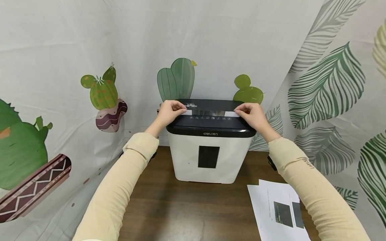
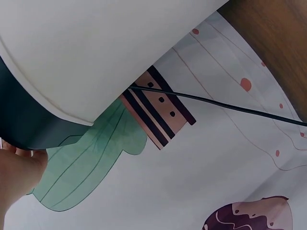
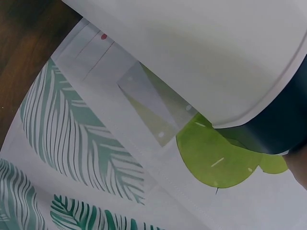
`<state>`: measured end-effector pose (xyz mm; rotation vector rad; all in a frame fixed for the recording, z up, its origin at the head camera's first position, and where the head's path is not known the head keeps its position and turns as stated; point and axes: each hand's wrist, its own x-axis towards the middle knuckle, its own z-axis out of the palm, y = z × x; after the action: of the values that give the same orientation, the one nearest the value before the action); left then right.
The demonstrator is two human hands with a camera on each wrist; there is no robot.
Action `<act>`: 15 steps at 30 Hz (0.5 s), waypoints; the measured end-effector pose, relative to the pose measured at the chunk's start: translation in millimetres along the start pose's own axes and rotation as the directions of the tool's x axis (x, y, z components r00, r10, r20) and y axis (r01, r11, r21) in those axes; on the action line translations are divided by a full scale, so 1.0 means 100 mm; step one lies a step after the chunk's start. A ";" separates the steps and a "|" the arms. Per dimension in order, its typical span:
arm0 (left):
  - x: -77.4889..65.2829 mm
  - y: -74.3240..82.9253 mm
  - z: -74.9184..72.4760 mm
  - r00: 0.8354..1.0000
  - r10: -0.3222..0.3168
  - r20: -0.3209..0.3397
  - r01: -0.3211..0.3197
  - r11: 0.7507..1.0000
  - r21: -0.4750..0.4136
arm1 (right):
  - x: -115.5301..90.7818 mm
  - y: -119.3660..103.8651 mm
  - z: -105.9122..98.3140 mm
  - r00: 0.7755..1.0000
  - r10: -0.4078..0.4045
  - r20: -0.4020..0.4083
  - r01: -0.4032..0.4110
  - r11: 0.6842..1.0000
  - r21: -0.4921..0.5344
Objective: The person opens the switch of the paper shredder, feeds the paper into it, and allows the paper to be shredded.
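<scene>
A white and black paper shredder (image 1: 187, 155) stands upright on the brown table. Across the slot in its black top, a narrow strip of a printed paper sheet (image 1: 231, 114) shows, white at both ends with a dark picture in the middle. My left hand (image 1: 169, 113) pinches the left end of this sheet between thumb and fingers. At the other end, my right hand (image 1: 252, 114) pinches it the same way. Whatever part of the sheet lies inside the slot is hidden. Both wrist views catch mostly the shredder's side, with only a bit of each hand.
Several printed sheets (image 1: 265, 214) lie on the table (image 1: 187, 211) at the front right, partly under my right sleeve. A dark power cord (image 2: 216, 102) runs out from behind the shredder on its left. Close behind hangs a curtain (image 1: 135, 40) printed with cacti and leaves.
</scene>
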<state>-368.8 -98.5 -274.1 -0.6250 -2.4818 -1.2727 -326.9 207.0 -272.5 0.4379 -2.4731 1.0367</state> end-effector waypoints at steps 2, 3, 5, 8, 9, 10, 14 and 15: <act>-0.01 0.00 0.00 1.000 0.001 -0.011 -0.001 1.000 0.001 | 0.00 0.00 0.00 1.000 -0.002 0.005 0.002 1.000 0.007; -0.01 0.00 0.00 1.000 -0.001 -0.017 0.001 1.000 0.002 | 0.00 0.00 0.01 1.000 -0.002 0.007 0.002 1.000 0.008; -0.02 0.01 0.00 1.000 -0.008 -0.027 0.008 1.000 0.002 | 0.00 0.00 0.01 1.000 0.000 0.009 0.000 1.000 0.013; -0.02 0.01 0.00 1.000 -0.006 -0.025 0.006 1.000 0.009 | 0.00 0.00 0.01 1.000 0.009 0.004 -0.009 1.000 0.021; -0.02 0.02 0.00 1.000 -0.003 -0.024 0.003 1.000 0.014 | 0.00 0.00 0.01 1.000 0.012 0.002 -0.012 1.000 0.023; -0.02 0.02 0.00 1.000 -0.003 -0.024 0.003 1.000 0.013 | 0.00 0.00 0.01 1.000 0.015 -0.001 -0.015 1.000 0.024; -0.02 0.02 0.01 1.000 0.004 -0.023 -0.004 1.000 0.019 | -0.02 -0.01 0.00 1.000 0.017 -0.006 -0.016 0.999 0.031; -0.02 0.02 0.01 1.000 0.005 -0.022 -0.005 1.000 0.020 | -0.02 -0.02 -0.01 1.000 0.013 -0.006 -0.013 0.999 0.038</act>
<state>-366.4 -97.3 -273.7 -0.6086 -2.4709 -1.2445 -324.0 206.5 -272.0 0.4299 -2.4573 1.0905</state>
